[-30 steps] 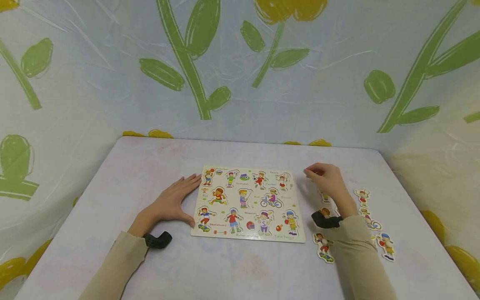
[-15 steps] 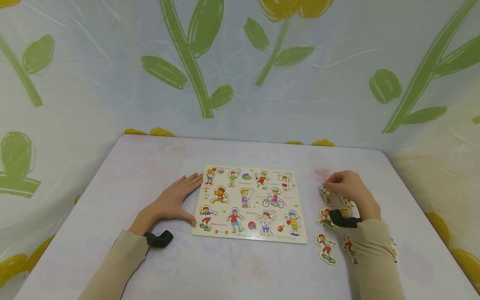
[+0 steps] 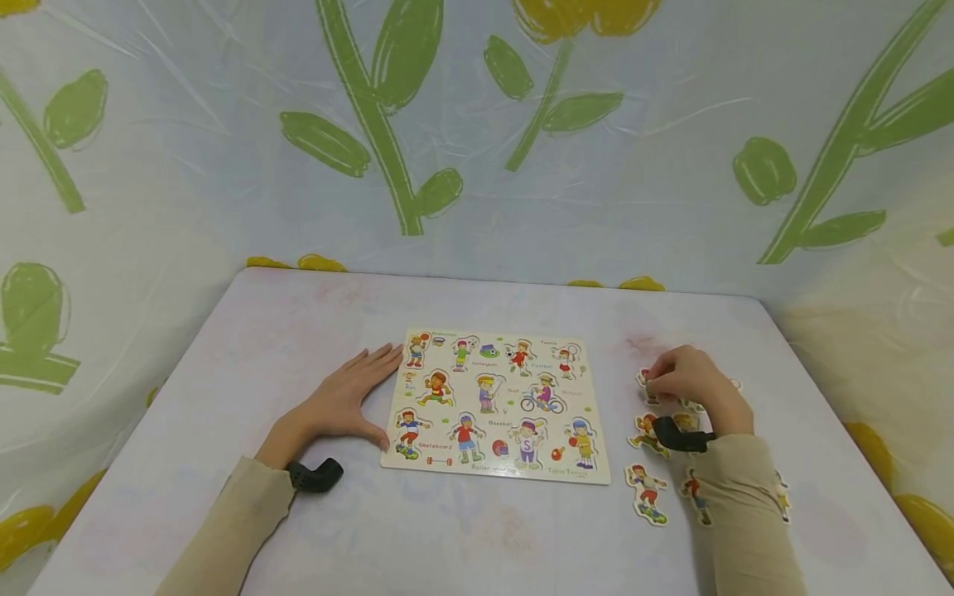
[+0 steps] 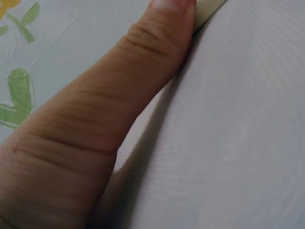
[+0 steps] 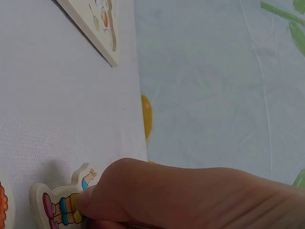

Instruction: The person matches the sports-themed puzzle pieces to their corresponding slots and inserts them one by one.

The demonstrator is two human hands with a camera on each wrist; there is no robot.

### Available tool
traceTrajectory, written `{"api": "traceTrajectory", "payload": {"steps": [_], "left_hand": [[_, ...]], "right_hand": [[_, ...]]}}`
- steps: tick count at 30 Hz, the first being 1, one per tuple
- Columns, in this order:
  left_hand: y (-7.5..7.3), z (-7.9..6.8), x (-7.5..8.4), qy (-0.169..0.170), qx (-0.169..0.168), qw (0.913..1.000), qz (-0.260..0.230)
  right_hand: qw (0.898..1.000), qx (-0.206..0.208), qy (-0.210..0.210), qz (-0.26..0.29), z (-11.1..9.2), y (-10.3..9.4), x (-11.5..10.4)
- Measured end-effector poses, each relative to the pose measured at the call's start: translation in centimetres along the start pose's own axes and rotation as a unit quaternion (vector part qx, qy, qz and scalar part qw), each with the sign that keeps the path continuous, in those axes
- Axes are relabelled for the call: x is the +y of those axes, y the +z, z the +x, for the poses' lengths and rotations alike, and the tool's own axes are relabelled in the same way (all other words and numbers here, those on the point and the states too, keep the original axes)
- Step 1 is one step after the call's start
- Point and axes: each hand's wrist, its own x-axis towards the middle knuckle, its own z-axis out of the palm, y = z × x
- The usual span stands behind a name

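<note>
Pale mottled bench (image 3: 477,538) is carrying cream rectangular wooden board (image 3: 514,414); L hand (image 3: 343,403), fingers spread, is prob. steadying its edge; R hand (image 3: 689,378) is pinching flat multicoloured child-shaped piece (image 5: 63,206).

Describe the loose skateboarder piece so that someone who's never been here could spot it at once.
On the pale table lies a flat puzzle board. Just right of the board's near right corner lies the skateboarder piece. Unlike the runner piece next beyond it, this one shows a child riding a green skateboard.
</note>
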Motion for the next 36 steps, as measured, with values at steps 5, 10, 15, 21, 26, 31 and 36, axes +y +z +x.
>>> {"api": "traceTrajectory", "payload": {"steps": [5, 10, 15, 21, 26, 31, 36], "left_hand": [[-0.2, 0.0, 0.0, -0.002, -0.003, 1.0, 0.001], [-0.2, 0.0, 0.1, 0.001, 0.0, 1.0, 0.001], [-0.3, 0.1, 0.1, 0.008, 0.001, 0.9999, -0.006], [-0.2, 0.0, 0.0, 0.007, -0.002, 0.9999, -0.009], [-0.1, 0.0, -0.1, 0.005, -0.005, 1.0, -0.007], [-0.1, 0.0, -0.1, 0.011, 0.001, 0.9999, -0.008], [-0.2, 0.0, -0.2, 0.008, 0.001, 1.0, -0.005]], "right_hand": [[1.0, 0.001, -0.004, 0.0, 0.3, 0.2, 0.1], [1.0, 0.004, -0.004, -0.002, 0.2, 0.2, 0.0], [1.0, 0.013, -0.02, -0.002, 0.1, 0.3, -0.3], [1.0, 0.015, -0.023, -0.002, 0.2, 0.5, -0.7], [1.0, 0.012, -0.013, -0.002, 0.5, 0.4, -1.3], [1.0, 0.013, -0.015, 0.0, 1.0, 0.5, -2.2], [1.0, 0.012, -0.011, 0.001, 1.5, 0.8, -3.3]]}}
